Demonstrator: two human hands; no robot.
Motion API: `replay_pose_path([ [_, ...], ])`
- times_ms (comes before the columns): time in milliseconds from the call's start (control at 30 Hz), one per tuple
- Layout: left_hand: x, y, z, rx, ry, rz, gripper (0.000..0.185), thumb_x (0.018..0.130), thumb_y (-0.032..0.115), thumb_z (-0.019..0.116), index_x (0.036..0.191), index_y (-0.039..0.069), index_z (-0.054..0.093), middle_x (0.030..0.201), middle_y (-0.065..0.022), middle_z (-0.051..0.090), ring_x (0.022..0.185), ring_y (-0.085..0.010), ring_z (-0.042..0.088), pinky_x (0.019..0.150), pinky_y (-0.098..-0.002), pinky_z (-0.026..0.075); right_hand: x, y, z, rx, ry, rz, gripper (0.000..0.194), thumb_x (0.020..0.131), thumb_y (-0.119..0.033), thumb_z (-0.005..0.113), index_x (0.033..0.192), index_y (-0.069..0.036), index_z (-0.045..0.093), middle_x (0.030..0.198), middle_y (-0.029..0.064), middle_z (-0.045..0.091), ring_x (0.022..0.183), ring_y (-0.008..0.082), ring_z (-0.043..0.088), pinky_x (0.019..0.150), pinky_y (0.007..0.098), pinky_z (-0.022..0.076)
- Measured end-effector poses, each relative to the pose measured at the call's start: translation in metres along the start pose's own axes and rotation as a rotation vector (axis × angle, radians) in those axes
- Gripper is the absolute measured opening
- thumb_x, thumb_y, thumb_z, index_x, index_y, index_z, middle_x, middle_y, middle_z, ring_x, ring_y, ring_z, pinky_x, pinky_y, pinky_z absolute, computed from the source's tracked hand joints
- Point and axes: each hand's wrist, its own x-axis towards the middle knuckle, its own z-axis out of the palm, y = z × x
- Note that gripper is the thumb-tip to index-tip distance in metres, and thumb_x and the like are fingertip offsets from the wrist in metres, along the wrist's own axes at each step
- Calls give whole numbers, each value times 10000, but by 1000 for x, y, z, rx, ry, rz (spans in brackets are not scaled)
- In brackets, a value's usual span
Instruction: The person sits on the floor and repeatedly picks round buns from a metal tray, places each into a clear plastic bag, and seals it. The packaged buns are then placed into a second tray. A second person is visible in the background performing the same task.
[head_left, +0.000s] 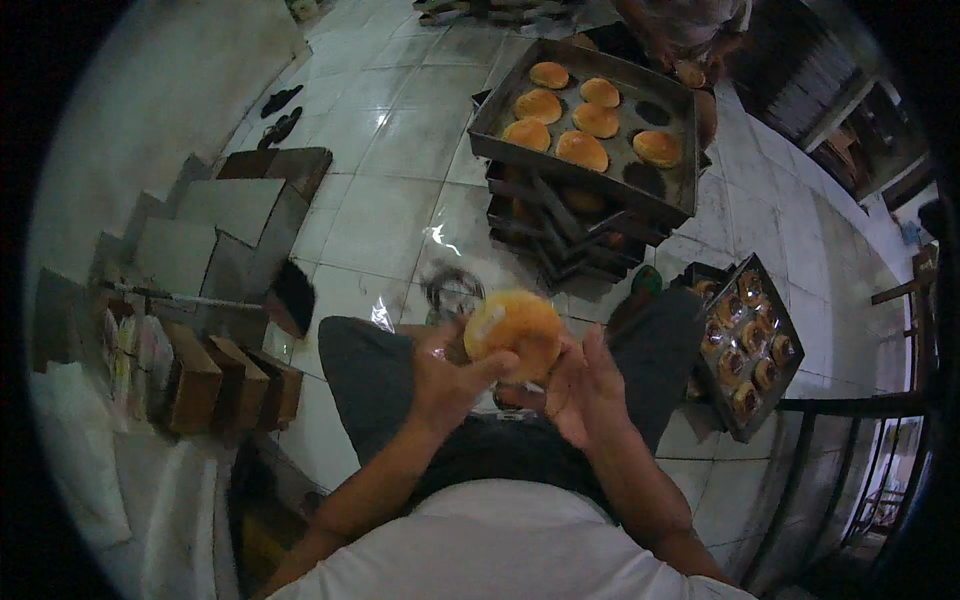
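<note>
In front of my lap is a round, golden-brown bun (514, 334). My left hand (450, 375) grips it from the left, the thumb lying across its lower face. My right hand (589, 390) is cupped at the bun's lower right, fingers apart; whether it touches the bun is hard to tell. Something small and shiny shows below the bun, too blurred to name. Beyond my knees, a dark metal baking tray (611, 161) holds several similar buns (581, 150) and tops a stack of crisscrossed trays (570, 232).
Right of my knee, another tray (789, 360) holds several pastries in clear wrapping (754, 330). A person (690, 37) sits behind the stack, hands around a bun. Cardboard boxes (191, 382) stand at left. Dark slippers (281, 124) lie on the tiled floor (397, 202). A dark rail (855, 406) crosses lower right.
</note>
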Motion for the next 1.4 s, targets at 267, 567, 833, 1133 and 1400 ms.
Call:
replay_pose_path([
  [267,-14,-20,-1,-619,98,-133,760,1006,689,537,1465,87,470,1381,-138,606,1212,-260,620,1085,-469,519,-5,46,-1,-1250,-383,-623,710,1036,-310,654,1582,37,360,1623,299,385,1516,423,396,1228,569,309],
  [567,13,-61,-21,-982,149,-499,793,1028,745,389,1494,113,499,1469,-169,581,1370,-352,555,1154,-558,449,4,53,-3,-1649,-228,-554,595,1003,-407,660,1464,-42,572,1523,243,530,1420,429,505,1153,638,365],
  [833,-35,44,19,130,-377,-334,569,1063,447,590,1501,96,495,1482,-131,572,1365,-289,551,1122,-416,487,7,13,-23,-1510,111,-838,204,875,-165,808,1046,-55,791,909,119,739,782,292,722,697,386,575],
  [1133,-11,-7,-36,59,-394,-374,877,985,784,423,1226,-6,715,755,-126,754,618,-98,668,491,-239,502,18,-2,-37,-1529,89,-961,126,880,-163,777,973,-79,781,890,130,755,760,320,739,664,394,586],
  [1400,28,-40,-5,41,-651,-144,945,974,841,324,1633,167,380,1612,-171,443,1452,-358,486,1166,-524,443,-35,-11,-7,-1765,-61,-695,539,970,-404,701,1376,-60,617,1317,205,662,1242,377,635,1037,487,511],
])
